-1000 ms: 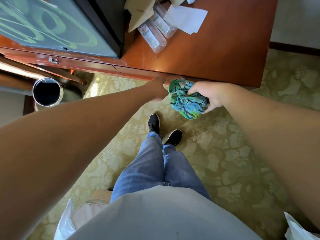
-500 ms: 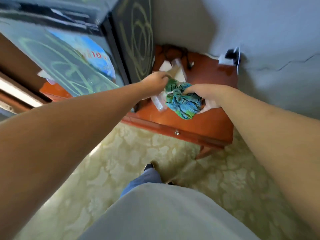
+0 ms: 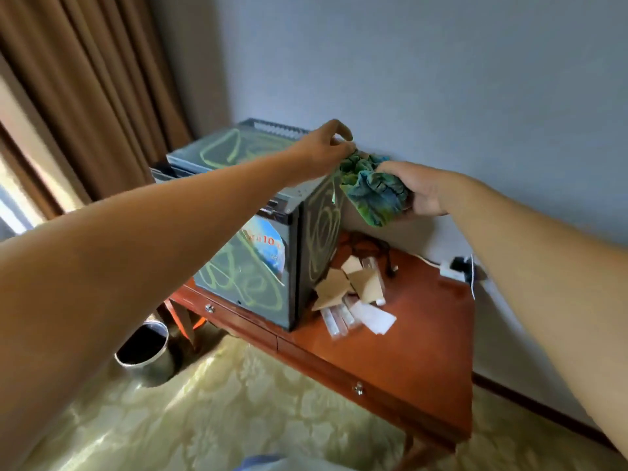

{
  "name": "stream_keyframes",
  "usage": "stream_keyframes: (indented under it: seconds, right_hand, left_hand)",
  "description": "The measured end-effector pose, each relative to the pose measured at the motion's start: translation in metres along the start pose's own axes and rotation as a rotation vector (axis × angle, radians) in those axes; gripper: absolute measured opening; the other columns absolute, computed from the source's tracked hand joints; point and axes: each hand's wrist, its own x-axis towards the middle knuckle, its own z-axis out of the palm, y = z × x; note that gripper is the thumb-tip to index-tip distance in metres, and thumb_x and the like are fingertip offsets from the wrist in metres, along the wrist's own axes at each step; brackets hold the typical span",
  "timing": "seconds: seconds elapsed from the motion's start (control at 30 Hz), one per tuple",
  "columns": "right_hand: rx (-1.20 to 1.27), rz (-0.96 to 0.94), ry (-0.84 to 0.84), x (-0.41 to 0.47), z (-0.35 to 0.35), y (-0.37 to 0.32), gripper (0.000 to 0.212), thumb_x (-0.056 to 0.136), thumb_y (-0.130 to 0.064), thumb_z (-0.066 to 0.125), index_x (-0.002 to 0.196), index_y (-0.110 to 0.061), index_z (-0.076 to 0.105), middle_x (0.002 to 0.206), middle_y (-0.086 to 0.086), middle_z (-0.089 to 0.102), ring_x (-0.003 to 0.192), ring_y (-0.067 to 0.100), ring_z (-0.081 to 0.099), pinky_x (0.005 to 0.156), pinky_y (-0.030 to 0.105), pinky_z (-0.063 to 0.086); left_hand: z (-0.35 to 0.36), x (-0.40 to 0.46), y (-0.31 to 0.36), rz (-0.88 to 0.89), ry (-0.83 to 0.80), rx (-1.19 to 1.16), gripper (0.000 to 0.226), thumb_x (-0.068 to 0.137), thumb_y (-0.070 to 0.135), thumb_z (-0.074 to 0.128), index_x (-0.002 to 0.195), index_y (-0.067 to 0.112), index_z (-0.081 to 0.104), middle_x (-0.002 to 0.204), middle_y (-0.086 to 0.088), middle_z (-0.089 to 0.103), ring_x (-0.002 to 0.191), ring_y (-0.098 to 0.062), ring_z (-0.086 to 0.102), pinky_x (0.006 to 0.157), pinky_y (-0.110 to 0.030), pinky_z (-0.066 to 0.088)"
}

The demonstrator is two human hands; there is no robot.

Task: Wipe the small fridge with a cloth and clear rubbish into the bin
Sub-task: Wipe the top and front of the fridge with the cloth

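**Both hands on the cloth at the fridge's top corner**

A person is reaching both bare arms forward over a patterned floor (image 3: 238, 413) toward a small fridge (image 3: 258, 263) standing on the left part of a red-brown wooden desk (image 3: 418, 338). The fridge's top, front door and right side are all showing looping yellow-green scrawls.

The right hand (image 3: 416, 188) is gripping a bunched green-and-blue cloth (image 3: 373, 192), its fingers curled round the bundle, which is hanging just beside the fridge's upper right corner, close to the grey wall (image 3: 441, 79). The left hand (image 3: 323, 149) is pinching the top edge of the same cloth between thumb and fingertips, right above the far right corner of the fridge's top. Whether the cloth is actually touching the fridge cannot be told.

On the desk, just to the right of the fridge, a heap of rubbish is lying: torn cardboard pieces (image 3: 350, 283), clear plastic bottles (image 3: 338, 317) on their sides and a white slip of paper (image 3: 373, 317). A dark cable (image 3: 373, 248) is trailing behind the heap, and a white plug block (image 3: 453, 271) is sitting at the far edge by the wall.

On the floor to the left of the desk, a round metal bin (image 3: 146, 351) with a dark inside is standing upright. Brown curtains (image 3: 85, 79) are hanging at the far left.
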Motion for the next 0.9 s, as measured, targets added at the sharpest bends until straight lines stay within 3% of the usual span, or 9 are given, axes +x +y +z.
stream_keyframes:
  seconds: [0.1, 0.2, 0.33, 0.43, 0.57, 0.67, 0.77, 0.9]
  right_hand:
    - [-0.043, -0.024, 0.021, 0.006, 0.012, -0.029, 0.039, 0.093, -0.052, 0.056, 0.114, -0.023, 0.068, 0.108, 0.006, 0.076, 0.090, 0.021, 0.072, 0.087, 0.040, 0.057]
    - [-0.017, -0.017, 0.010, 0.015, 0.027, -0.050, 0.039, 0.094, -0.052, 0.056, 0.113, -0.021, 0.068, 0.105, 0.006, 0.077, 0.085, 0.020, 0.073, 0.074, 0.034, 0.060]
    - [0.065, 0.031, 0.025, 0.032, 0.050, -0.070, 0.038, 0.088, -0.051, 0.064, 0.105, -0.019, 0.073, 0.109, 0.005, 0.076, 0.092, 0.020, 0.074, 0.078, 0.037, 0.061]
    - [0.124, 0.056, 0.093, 0.043, 0.067, -0.080, 0.037, 0.089, -0.051, 0.064, 0.107, -0.019, 0.074, 0.107, 0.005, 0.075, 0.091, 0.021, 0.074, 0.071, 0.035, 0.061]
    - [0.207, 0.087, 0.136, 0.059, 0.092, -0.083, 0.035, 0.097, -0.046, 0.058, 0.112, -0.016, 0.068, 0.114, 0.010, 0.069, 0.096, 0.026, 0.071, 0.070, 0.039, 0.063]
    - [0.283, 0.132, 0.164, 0.076, 0.110, -0.081, 0.032, 0.098, -0.042, 0.059, 0.115, -0.016, 0.062, 0.123, 0.012, 0.060, 0.102, 0.031, 0.068, 0.067, 0.043, 0.063]
    - [0.280, 0.149, 0.201, 0.094, 0.117, -0.078, 0.035, 0.100, -0.036, 0.056, 0.128, -0.016, 0.055, 0.134, 0.012, 0.053, 0.108, 0.032, 0.063, 0.064, 0.044, 0.063]
    - [-0.040, 0.152, 0.135, 0.096, 0.109, -0.087, 0.055, 0.098, -0.041, 0.060, 0.144, -0.015, 0.046, 0.142, 0.016, 0.051, 0.109, 0.030, 0.067, 0.089, 0.043, 0.060]
  left_hand:
    - [-0.033, 0.001, 0.000, -0.013, 0.035, -0.008, 0.031, 0.099, 0.043, 0.057, 0.126, 0.028, 0.057, 0.111, 0.005, 0.069, 0.104, -0.021, 0.068, 0.091, -0.043, 0.057]
    - [-0.058, 0.006, -0.010, -0.035, 0.059, 0.014, 0.030, 0.100, 0.042, 0.056, 0.125, 0.027, 0.058, 0.115, 0.005, 0.067, 0.107, -0.025, 0.066, 0.091, -0.048, 0.058]
    - [-0.081, 0.011, -0.030, -0.028, 0.073, 0.058, 0.032, 0.102, 0.037, 0.053, 0.130, 0.024, 0.058, 0.124, 0.004, 0.064, 0.108, -0.020, 0.062, 0.093, -0.041, 0.057]
    - [-0.094, 0.017, -0.044, -0.017, 0.058, 0.077, 0.032, 0.102, 0.036, 0.052, 0.131, 0.023, 0.059, 0.122, 0.004, 0.064, 0.106, -0.018, 0.061, 0.092, -0.038, 0.056]
    - [-0.103, 0.023, -0.061, -0.008, -0.026, 0.151, 0.032, 0.104, 0.036, 0.050, 0.133, 0.025, 0.059, 0.125, 0.004, 0.064, 0.101, -0.015, 0.062, 0.083, -0.033, 0.053]
    - [-0.101, 0.028, -0.078, 0.009, -0.150, 0.251, 0.037, 0.104, 0.035, 0.050, 0.139, 0.024, 0.055, 0.131, 0.001, 0.061, 0.109, -0.018, 0.058, 0.088, -0.030, 0.043]
    - [-0.099, 0.034, -0.098, -0.005, -0.284, 0.319, 0.042, 0.103, 0.034, 0.054, 0.144, 0.026, 0.050, 0.139, -0.001, 0.059, 0.112, -0.021, 0.062, 0.094, -0.035, 0.050]
    - [-0.098, 0.040, -0.116, 0.036, -0.425, 0.395, 0.058, 0.098, 0.039, 0.062, 0.151, 0.025, 0.043, 0.151, -0.002, 0.051, 0.131, -0.022, 0.054, 0.108, -0.036, 0.041]
